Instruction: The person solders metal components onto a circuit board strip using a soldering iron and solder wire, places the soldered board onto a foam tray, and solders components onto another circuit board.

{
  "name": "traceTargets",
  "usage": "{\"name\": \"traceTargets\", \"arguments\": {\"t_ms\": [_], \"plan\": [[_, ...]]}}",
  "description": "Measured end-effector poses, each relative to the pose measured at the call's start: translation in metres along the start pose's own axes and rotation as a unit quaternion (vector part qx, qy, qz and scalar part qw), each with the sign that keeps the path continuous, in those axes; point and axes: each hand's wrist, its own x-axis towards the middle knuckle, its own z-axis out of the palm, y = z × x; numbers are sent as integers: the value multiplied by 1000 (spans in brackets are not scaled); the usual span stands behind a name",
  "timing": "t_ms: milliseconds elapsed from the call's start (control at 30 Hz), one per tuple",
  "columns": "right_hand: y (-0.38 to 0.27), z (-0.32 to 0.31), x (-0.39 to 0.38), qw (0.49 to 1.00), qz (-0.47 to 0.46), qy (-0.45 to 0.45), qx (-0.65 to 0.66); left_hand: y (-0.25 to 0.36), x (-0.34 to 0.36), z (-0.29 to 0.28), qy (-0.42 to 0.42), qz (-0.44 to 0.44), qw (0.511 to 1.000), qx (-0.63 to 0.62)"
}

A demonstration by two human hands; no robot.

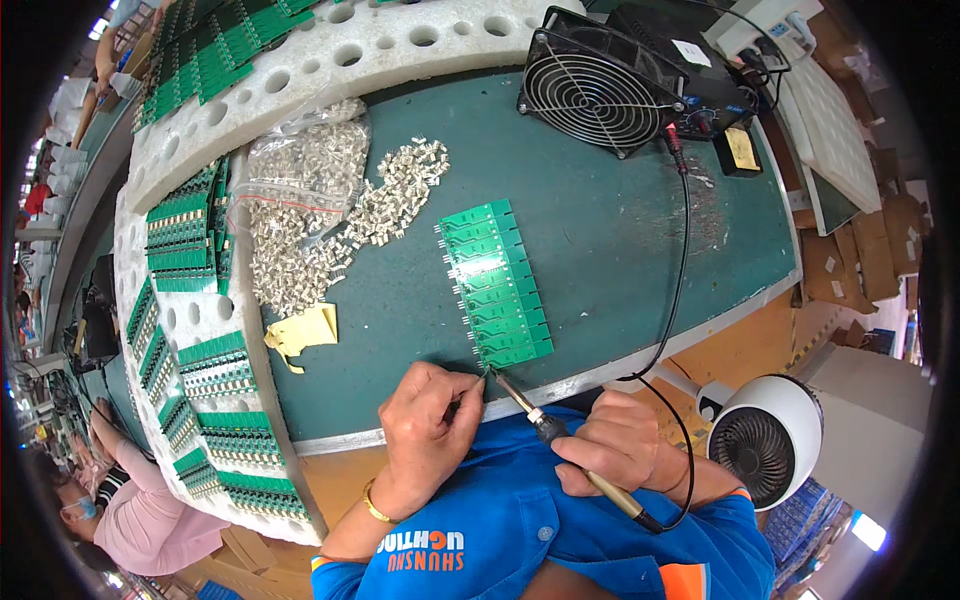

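My right hand (615, 440) is wrapped round the handle of a soldering iron (535, 412). The iron's tip meets the near left corner of a green circuit board panel (497, 290), which lies flat on the green bench mat with a row of small metal pins along its left edge. By that same corner my left hand (430, 415) is closed in a pinch; whatever is between its fingertips is too thin to make out. From the iron's handle a black cable (687, 260) loops up to a black box (690, 75) at the back right.
A black fan (598, 90) stands at the back. Small metal connectors (300, 260) spill from a plastic bag (310, 160) at left, near a yellow scrap (302, 330). White foam trays (180, 330) hold several boards. A white fan (765, 440) sits right; another person (150, 500) is at left.
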Motion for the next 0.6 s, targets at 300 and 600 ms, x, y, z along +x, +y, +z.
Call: {"name": "traceTargets", "arguments": {"t_ms": [300,600], "plan": [[1,-2,0,1000,-8,11,-7,-1,0,1,16,0,1000,1],[4,-4,-1,1000,6,20,0,-1,0,-2,53,-7,999,3]]}}
